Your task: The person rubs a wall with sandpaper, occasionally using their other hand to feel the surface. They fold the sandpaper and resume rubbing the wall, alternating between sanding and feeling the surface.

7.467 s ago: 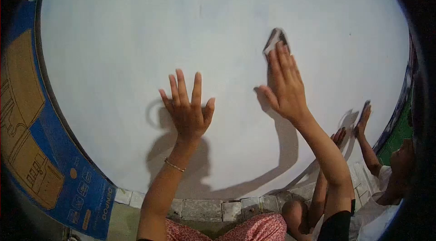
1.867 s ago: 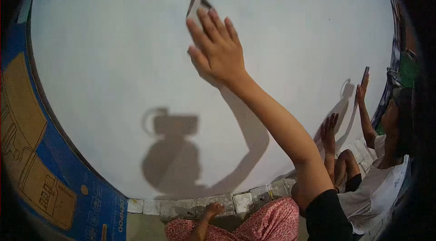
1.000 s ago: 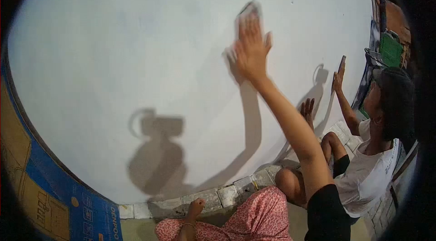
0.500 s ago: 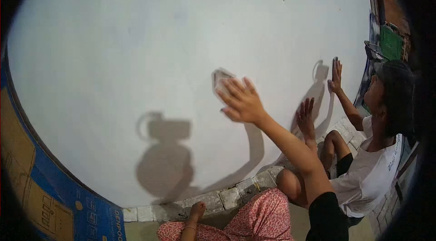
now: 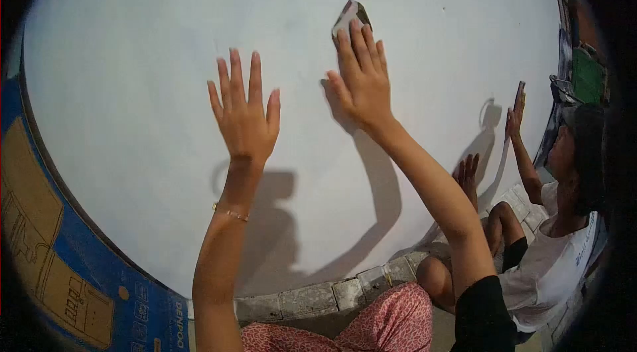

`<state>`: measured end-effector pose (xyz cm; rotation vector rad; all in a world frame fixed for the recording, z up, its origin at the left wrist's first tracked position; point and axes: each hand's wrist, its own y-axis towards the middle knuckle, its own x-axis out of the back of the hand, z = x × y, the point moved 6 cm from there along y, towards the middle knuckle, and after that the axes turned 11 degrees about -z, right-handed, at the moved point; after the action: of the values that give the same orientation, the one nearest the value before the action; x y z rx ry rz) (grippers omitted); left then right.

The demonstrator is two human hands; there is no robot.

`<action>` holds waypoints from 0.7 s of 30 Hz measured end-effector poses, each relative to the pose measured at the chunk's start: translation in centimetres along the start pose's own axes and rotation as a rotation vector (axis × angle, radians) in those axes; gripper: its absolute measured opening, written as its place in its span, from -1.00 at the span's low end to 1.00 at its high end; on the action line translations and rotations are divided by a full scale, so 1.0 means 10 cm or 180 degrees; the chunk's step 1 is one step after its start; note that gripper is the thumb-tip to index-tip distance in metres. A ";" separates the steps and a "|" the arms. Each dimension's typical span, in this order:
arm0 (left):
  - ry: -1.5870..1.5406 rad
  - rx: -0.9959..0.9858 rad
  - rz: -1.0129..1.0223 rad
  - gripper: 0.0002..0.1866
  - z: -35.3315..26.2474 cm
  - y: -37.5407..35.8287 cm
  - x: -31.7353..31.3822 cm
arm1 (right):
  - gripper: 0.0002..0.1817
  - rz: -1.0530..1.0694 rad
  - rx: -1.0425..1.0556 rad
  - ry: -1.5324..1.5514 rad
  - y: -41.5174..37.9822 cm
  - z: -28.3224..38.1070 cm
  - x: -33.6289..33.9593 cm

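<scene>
My left hand (image 5: 245, 120) lies against the white wall (image 5: 152, 86), fingers spread and holding nothing, with a thin bracelet at the wrist. To its right and a little higher, my right hand (image 5: 365, 83) presses a small flat pad (image 5: 352, 15) to the wall. The pad is pale with dark edges and shows past the fingertips; the part beneath the fingers is hidden.
At the right a person (image 5: 547, 252) in a white shirt sits by the wall, both hands raised to it, one with a thin object (image 5: 520, 94). Grey bricks (image 5: 308, 300) line the wall's foot. A blue and brown cardboard box (image 5: 126, 305) borders the left.
My left hand has risen from near my lap to the wall. My right hand has slid the pad upward and slightly right. The view has shifted a little.
</scene>
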<state>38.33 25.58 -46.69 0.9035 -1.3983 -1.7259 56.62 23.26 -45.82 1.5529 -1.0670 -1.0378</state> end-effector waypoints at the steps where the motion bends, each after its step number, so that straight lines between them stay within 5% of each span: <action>1: 0.0161 0.0020 -0.0015 -0.38 0.03 0.02 -0.09 | -0.32 -0.0119 0.0006 0.0024 0.06 0.10 -0.01; 4: 0.0488 0.0025 -0.0059 -0.38 0.06 -0.04 -0.15 | -0.41 0.0571 0.1192 0.0431 -0.01 0.38 -0.17; 8: 0.0487 -0.0101 -0.0212 -0.39 0.03 0.00 -0.16 | -0.42 -0.0474 -0.0091 -0.0216 0.27 -0.22 -0.03; 13: 0.0417 -0.0065 -0.0226 -0.39 0.03 -0.05 -0.13 | -0.34 0.0738 0.1012 0.0398 -0.28 0.23 0.00; 15: 0.0493 -0.0084 -0.0273 -0.40 0.03 -0.05 -0.13 | -0.37 0.0604 0.0724 -0.0035 -0.34 0.05 0.06; 18: 0.0466 -0.0106 -0.0275 -0.40 0.04 -0.06 -0.12 | -0.38 -0.0121 -0.0617 -0.0028 -0.44 -0.11 0.15; 19: 0.0460 -0.0119 -0.0271 -0.40 0.03 -0.07 -0.12 | -0.39 -0.0043 -0.0555 0.0074 -0.54 0.04 0.15; 21: 0.0448 -0.0091 -0.0235 -0.39 0.02 -0.09 -0.10 | -0.37 0.0923 0.0574 0.0530 -0.81 0.36 0.03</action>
<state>38.51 26.68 -47.42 1.0515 -1.2597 -1.6972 54.52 23.54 -54.45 1.5396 -1.2511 -0.6188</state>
